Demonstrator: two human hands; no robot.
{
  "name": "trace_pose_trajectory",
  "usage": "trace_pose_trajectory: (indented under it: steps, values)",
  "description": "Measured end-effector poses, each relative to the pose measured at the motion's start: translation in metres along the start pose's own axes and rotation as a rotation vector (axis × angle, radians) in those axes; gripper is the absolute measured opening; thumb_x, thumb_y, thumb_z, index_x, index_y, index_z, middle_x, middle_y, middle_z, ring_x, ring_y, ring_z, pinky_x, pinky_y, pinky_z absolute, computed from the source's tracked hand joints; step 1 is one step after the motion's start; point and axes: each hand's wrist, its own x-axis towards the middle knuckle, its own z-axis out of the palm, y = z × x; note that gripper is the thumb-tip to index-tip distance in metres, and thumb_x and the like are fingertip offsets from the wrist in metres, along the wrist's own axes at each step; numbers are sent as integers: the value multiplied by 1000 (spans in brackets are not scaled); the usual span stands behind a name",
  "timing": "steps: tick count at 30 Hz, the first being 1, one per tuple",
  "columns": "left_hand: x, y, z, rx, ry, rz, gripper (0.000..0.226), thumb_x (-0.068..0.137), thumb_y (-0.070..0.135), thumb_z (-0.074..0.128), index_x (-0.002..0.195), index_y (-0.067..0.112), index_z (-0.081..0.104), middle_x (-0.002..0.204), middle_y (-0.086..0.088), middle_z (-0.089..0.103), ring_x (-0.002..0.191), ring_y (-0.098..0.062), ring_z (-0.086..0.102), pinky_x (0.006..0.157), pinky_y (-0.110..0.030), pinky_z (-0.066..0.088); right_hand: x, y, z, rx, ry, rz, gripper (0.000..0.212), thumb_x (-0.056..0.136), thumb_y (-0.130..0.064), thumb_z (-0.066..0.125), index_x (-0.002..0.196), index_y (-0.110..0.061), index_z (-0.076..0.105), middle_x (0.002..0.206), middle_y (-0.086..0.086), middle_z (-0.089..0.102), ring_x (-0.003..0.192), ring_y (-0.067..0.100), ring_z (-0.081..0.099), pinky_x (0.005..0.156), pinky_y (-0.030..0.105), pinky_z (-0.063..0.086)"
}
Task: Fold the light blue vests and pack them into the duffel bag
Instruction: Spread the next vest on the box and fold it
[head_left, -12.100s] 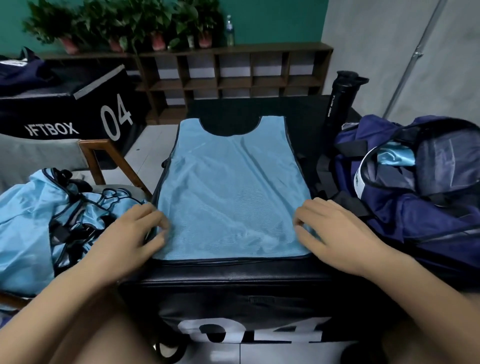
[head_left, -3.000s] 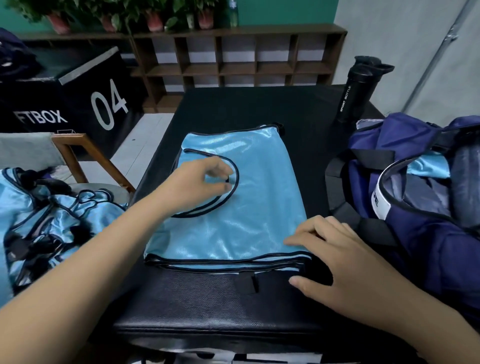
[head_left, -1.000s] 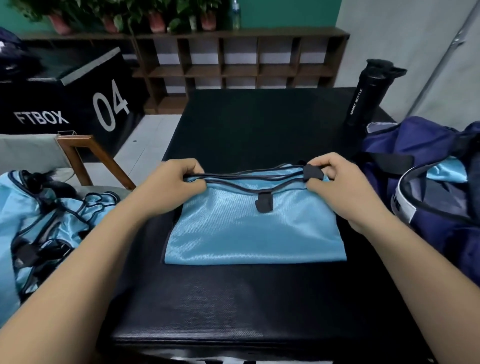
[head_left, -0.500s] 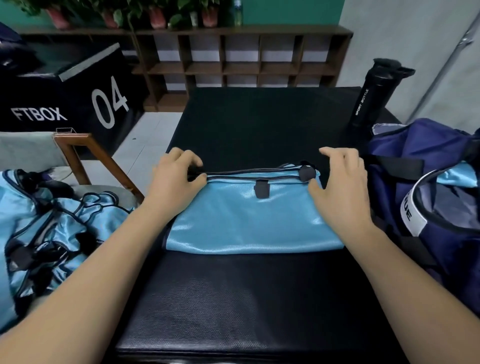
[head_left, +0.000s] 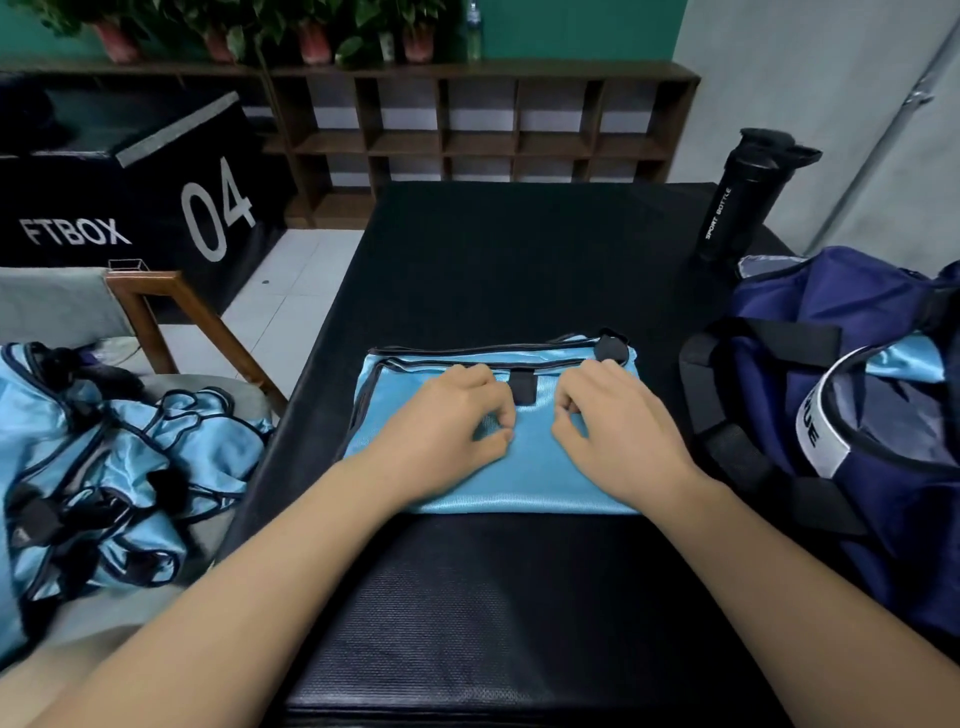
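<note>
Folded vest (head_left: 519, 483) flat on black pad (head_left: 519, 260).
Left hand (head_left: 447, 431) and right hand (head_left: 618, 431) rest on it, fingers curled; grip on fabric cannot be confirmed.

A tall black plastic sport bottle (head_left: 737, 208) stands upright at the far right of the black padded desk (head_left: 519, 260). Beyond it, a brown wooden cubby shelf (head_left: 467, 140) carries potted green plants (head_left: 311, 31). At far left sits a black box marked 04 (head_left: 130, 208), with a wooden-armed grey chair (head_left: 156, 306) nearer.
</note>
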Motion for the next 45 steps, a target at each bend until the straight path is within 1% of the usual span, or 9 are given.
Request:
trace_pose_trajectory:
  steps: [2, 5, 8, 14, 21, 27, 31, 36, 45]
  values:
    - [-1, -2, 5, -15, 14, -3, 11, 92, 30, 73, 100, 32, 65, 105, 14, 56, 101, -12, 52, 94, -43, 48, 1, 2, 2, -21, -1, -21, 9, 95, -22, 65, 98, -20, 57, 98, -8, 50, 90, 17, 46, 85, 34, 41]
    - [-2, -4, 8, -10, 3, 20, 27, 94, 35, 68, 121, 36, 65, 128, 19, 57, 123, -8, 53, 107, -46, 46, 1, 4, 3, -18, -28, -15, 37, 98, -30, 60, 134, -22, 57, 135, -9, 51, 125, 16, 48, 110, 36, 37]
    - [-1, -7, 10, 9, -18, -4, 49, 93, 43, 59, 142, 39, 58, 158, 17, 46, 150, -8, 40, 119, -49, 40, 3, 3, 5, -74, -68, 1, 60, 103, -39, 53, 159, -22, 41, 166, -4, 35, 157, 16, 25, 128, 39, 20]
    - [-1, -11, 6, 85, -118, -158, 76, 96, 54, 57, 165, 45, 26, 176, 19, 12, 164, -9, -1, 134, -45, 3, 4, 5, 12, -140, -129, 152, 73, 107, -56, 37, 170, -26, 16, 177, 7, 13, 165, 22, 2, 133, 46, 4]
    - [-2, -14, 1, 58, -122, -243, 79, 93, 64, 60, 163, 45, 27, 175, 17, 20, 164, -10, 5, 133, -44, 7, 6, 5, 8, -51, -135, 173, 75, 106, -57, 39, 169, -31, 11, 176, 2, 19, 164, 14, 4, 133, 43, 1]
    - [-3, -28, -30, 1, 99, -274, 42, 98, 51, 66, 138, 38, 61, 140, 20, 59, 133, -9, 51, 117, -39, 40, 6, -11, -9, -78, 38, 119, 59, 105, -48, 52, 157, -20, 47, 165, 4, 42, 156, 22, 30, 129, 41, 14]
    - [-4, -50, -49, 13, 234, -357, 30, 97, 35, 72, 126, 33, 68, 121, 12, 66, 115, -16, 61, 105, -43, 50, 4, -57, -8, 36, 56, 29, 43, 102, -44, 54, 136, -18, 62, 147, 2, 55, 138, 26, 48, 115, 39, 28]
    - [-9, -67, -66, -8, 272, -474, 29, 96, 28, 74, 125, 27, 70, 119, 6, 68, 106, -13, 62, 89, -25, 44, 3, -117, -3, 95, -39, -75, 44, 100, -51, 52, 130, -21, 64, 129, -2, 58, 122, 24, 51, 105, 42, 40]
    - [-18, -87, -70, 0, 79, -727, 43, 83, 55, 82, 96, 19, 63, 96, 3, 65, 87, -14, 61, 64, -29, 41, -1, -171, 25, 28, -141, -181, 42, 91, -60, 60, 100, -19, 58, 99, 0, 49, 94, 24, 47, 85, 40, 45]
